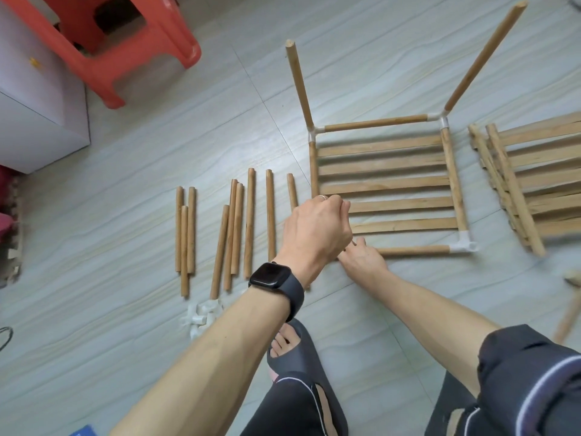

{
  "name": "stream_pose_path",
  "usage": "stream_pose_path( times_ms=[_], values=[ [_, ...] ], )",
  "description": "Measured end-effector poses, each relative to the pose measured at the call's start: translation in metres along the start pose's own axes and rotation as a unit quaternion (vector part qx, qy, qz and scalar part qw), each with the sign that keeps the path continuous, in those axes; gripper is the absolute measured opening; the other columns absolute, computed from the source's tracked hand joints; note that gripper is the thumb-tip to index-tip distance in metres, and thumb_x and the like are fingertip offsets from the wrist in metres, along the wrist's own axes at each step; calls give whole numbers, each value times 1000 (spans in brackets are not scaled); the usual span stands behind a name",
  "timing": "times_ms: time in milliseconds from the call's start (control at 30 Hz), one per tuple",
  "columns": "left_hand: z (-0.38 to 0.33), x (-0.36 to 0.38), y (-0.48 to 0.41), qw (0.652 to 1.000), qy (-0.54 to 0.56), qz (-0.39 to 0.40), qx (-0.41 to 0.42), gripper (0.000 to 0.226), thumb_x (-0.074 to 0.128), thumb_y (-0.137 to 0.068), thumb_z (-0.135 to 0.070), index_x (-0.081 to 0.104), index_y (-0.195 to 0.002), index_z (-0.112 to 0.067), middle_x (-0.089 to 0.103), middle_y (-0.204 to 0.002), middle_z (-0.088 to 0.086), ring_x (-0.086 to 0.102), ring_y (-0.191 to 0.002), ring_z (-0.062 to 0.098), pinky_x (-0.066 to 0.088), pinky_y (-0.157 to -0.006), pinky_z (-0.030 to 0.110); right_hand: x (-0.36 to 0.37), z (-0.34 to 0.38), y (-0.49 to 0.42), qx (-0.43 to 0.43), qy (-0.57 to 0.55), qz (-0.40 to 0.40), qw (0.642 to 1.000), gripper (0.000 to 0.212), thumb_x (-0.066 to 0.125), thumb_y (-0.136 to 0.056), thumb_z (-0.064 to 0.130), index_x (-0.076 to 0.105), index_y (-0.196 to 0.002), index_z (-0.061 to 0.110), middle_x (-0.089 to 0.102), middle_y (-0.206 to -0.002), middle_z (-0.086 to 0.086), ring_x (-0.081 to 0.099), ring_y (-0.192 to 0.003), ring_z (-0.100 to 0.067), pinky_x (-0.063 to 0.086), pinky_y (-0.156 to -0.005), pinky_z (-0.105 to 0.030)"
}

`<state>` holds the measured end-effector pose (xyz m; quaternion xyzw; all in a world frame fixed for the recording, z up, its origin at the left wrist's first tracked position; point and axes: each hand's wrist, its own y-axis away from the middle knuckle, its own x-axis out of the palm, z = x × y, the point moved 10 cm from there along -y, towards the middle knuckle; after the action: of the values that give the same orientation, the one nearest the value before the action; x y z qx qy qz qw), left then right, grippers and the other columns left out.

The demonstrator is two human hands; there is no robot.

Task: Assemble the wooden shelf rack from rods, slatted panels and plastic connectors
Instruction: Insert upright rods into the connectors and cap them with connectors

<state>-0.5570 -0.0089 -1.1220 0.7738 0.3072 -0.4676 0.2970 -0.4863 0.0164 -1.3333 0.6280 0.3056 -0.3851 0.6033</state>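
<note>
A slatted panel (pixel 386 184) lies flat on the floor, framed by rods joined with white plastic connectors (pixel 465 245). Two rods stand up from its far corners: one at the left (pixel 298 83), one at the right (pixel 484 55). My left hand (pixel 317 228), with a black watch on the wrist, hovers over the near-left corner with curled fingers; whatever is under them is hidden. My right hand (pixel 364 256) sits just below it and grips the left end of the front rod (pixel 412 250).
Several loose rods (pixel 248 221) lie in rows left of the frame, with a small pile of white connectors (pixel 201 313) below them. More slatted panels (pixel 534 177) are stacked at the right. A red stool (pixel 103 42) and a white cabinet (pixel 37 121) stand far left.
</note>
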Motion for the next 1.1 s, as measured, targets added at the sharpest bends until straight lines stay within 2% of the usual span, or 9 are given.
stream_pose_path(
  times_ms=[400,667,733,800,833,900,933,1000,1100],
  values=[
    [-7,-2,5,1000,-3,-19,14,34,40,-105,-31,44,-75,-14,39,-67,-4,46,-68,31,33,-61,36,1,-6,-1,24,-18,3,1000,39,35,-101,4,46,-137,13,52,-130,-10,49,-118,-32,51,-84,-37],
    [-13,-3,6,1000,-18,8,-5,35,39,-103,-33,50,-77,-13,52,-74,2,52,-70,29,39,-62,36,10,-13,-6,31,-40,80,996,48,40,-100,17,42,-147,26,42,-146,-2,41,-131,-25,47,-103,-34],
    [-5,0,7,999,18,28,-33,37,40,-101,-39,57,-80,-15,60,-76,1,57,-72,26,46,-65,37,1,-15,-10,26,-41,105,993,48,39,-98,19,46,-144,29,46,-146,0,44,-133,-22,46,-104,-33],
    [14,6,2,983,148,61,-85,39,41,-99,-46,67,-88,-18,70,-86,-1,64,-84,21,54,-75,35,-14,-19,-19,14,-66,104,992,45,40,-95,23,50,-139,28,54,-141,0,51,-130,-23,48,-102,-36],
    [25,11,-2,956,260,80,-112,39,43,-100,-47,71,-93,-19,73,-92,-3,66,-88,16,54,-76,29,-24,-22,-23,10,-79,94,992,41,41,-95,27,53,-134,27,57,-137,-1,55,-126,-24,49,-98,-38],
    [47,12,-15,860,479,88,-152,37,47,-103,-42,74,-96,-18,74,-93,-4,67,-83,3,49,-67,14,-43,-31,-32,15,-113,54,992,34,40,-97,35,56,-125,25,61,-130,-2,59,-119,-26,51,-93,-38],
    [67,10,-21,828,528,63,-176,36,47,-104,-40,75,-95,-18,74,-91,-3,67,-80,2,48,-64,13,-52,-38,-37,25,-134,28,990,34,39,-98,37,55,-126,26,60,-131,-1,58,-119,-26,50,-92,-38],
    [124,12,-25,823,515,2,-241,32,50,-103,-38,74,-94,-19,74,-92,-4,67,-87,9,50,-71,18,-65,-49,-46,49,-171,-19,984,36,41,-101,37,53,-133,27,55,-137,0,54,-123,-27,49,-94,-39],
    [220,34,-2,886,315,-14,-340,24,52,-99,-31,69,-111,-18,68,-107,-4,63,-109,19,51,-92,31,-79,-52,-63,62,-205,-55,975,44,44,-100,34,48,-142,24,46,-147,-4,44,-131,-32,45,-103,-44]
  ],
)
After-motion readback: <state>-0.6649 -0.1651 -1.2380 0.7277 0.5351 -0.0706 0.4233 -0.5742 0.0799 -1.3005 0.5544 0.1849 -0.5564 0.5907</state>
